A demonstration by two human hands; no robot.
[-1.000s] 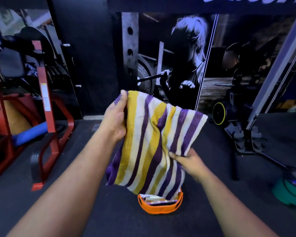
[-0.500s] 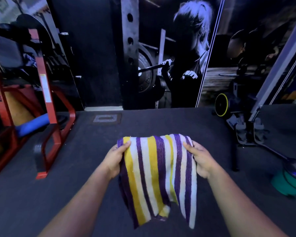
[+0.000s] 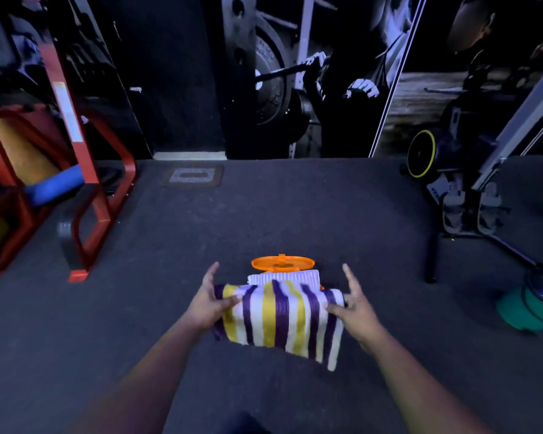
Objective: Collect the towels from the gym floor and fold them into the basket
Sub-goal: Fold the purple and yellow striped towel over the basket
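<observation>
Orange basket: we see far rim only; body hidden behind towels. Pale towel: thin edge showing above striped one, rest covered.

Striped towel, purple, yellow and white: folded, held over basket; lower right corner hangs loose. Whether it touches basket, we cannot tell.

Left hand: thumb on top of towel's left end, fingers extended forward past it.

Right hand: thumb pinches right end, fingers spread and raised.

Gym floor: dark, underneath everything.
</observation>
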